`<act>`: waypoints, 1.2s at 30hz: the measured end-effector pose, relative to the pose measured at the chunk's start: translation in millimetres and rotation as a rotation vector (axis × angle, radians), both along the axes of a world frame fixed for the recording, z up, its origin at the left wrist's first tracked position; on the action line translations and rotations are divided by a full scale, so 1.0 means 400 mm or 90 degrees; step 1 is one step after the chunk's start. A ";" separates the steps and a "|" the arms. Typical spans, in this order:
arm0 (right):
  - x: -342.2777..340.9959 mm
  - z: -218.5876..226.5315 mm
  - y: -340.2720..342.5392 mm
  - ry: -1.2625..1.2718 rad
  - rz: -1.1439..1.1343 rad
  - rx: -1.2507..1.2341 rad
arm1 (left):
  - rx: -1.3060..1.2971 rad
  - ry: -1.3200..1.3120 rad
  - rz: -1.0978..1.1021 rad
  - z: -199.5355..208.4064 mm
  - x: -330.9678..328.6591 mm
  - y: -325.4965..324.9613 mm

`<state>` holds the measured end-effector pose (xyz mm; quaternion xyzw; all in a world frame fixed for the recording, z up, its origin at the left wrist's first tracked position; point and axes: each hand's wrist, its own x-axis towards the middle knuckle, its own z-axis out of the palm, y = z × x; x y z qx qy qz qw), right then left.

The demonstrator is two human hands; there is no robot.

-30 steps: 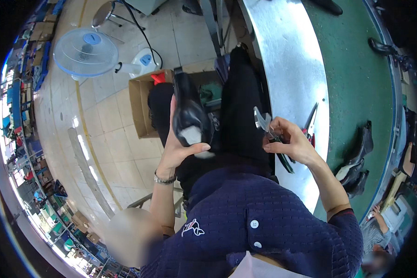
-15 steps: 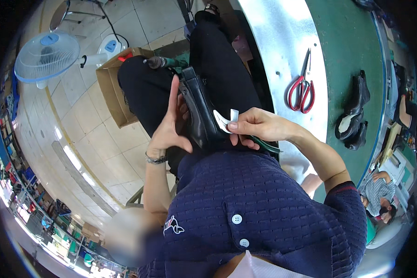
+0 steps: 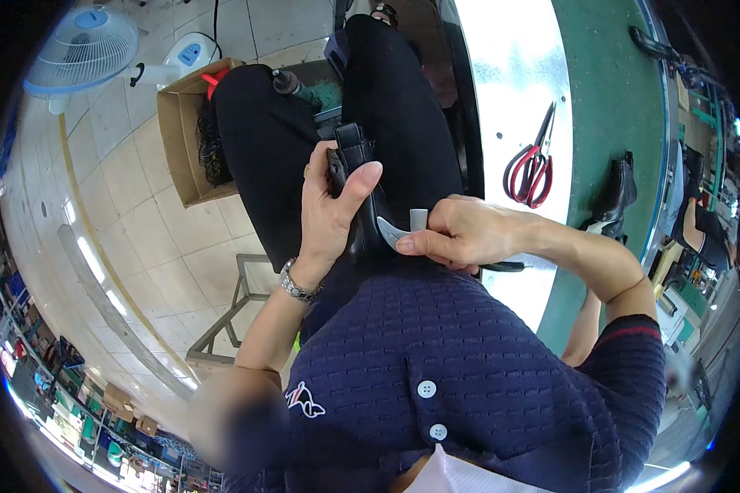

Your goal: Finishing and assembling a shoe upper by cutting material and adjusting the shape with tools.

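A black leather shoe [image 3: 373,227] lies in my lap, its tall end pointing away between my thighs. My left hand [image 3: 337,197] is wrapped round its upper part, the thumb across the top. In my closed right hand [image 3: 474,232] are lasting pincers, with a curved silver jaw [image 3: 391,233] and a short square stub beside it. Their dark handle [image 3: 504,266] sticks out past my fingers to the right. The jaw tip is at the shoe's right side; whether it grips the leather I cannot tell.
Red-handled scissors [image 3: 529,176] lie on the metal-topped bench [image 3: 514,74] to my right. Beyond are black shoes [image 3: 615,193] on a green surface. To my left stand an open cardboard box [image 3: 173,140], a fan [image 3: 90,51] and a metal frame [image 3: 240,283]. A bottle [image 3: 288,82] shows beyond my left knee.
My left hand has gone from spread beside the shoe to closed round it. The right hand and pincers have turned slightly, staying by the shoe's right side. The view has shifted a little.
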<state>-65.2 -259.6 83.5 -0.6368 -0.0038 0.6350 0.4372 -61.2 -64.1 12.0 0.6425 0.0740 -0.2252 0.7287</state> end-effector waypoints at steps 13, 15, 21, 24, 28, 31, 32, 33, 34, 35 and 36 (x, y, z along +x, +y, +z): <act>0.032 0.015 -0.036 -0.427 0.103 -0.153 | 0.002 0.041 -0.027 -0.032 0.072 -0.056; 0.031 -0.004 -0.058 -0.346 0.051 -0.161 | -0.032 0.075 -0.025 -0.029 0.087 -0.060; -0.001 -0.196 -0.265 -0.647 -0.134 -0.624 | -0.107 0.137 -0.028 -0.041 0.095 -0.036; -0.006 -0.234 -0.313 -0.660 -0.115 -0.709 | -0.110 0.149 -0.038 -0.036 0.094 -0.031; -0.011 -0.255 -0.235 -0.955 -0.132 -0.628 | -0.102 0.127 -0.078 -0.040 0.080 -0.033; 0.033 -0.257 -0.070 -0.878 -0.446 -0.016 | -0.110 0.123 -0.109 -0.041 0.062 -0.023; 0.041 -0.242 -0.021 -0.719 -0.510 0.105 | -0.106 0.125 -0.120 -0.026 0.054 -0.028; 0.047 -0.253 0.029 -0.526 -0.589 0.239 | -0.122 0.079 -0.122 -0.017 0.039 -0.026; 0.047 -0.243 0.069 -0.406 -0.629 0.226 | -0.135 0.032 -0.118 -0.006 0.024 -0.016; 0.054 -0.253 0.088 -0.395 -0.671 0.228 | -0.131 0.034 -0.120 0.009 0.014 -0.002; 0.052 -0.254 0.100 -0.420 -0.670 0.208 | -0.082 0.091 -0.170 0.031 0.003 0.019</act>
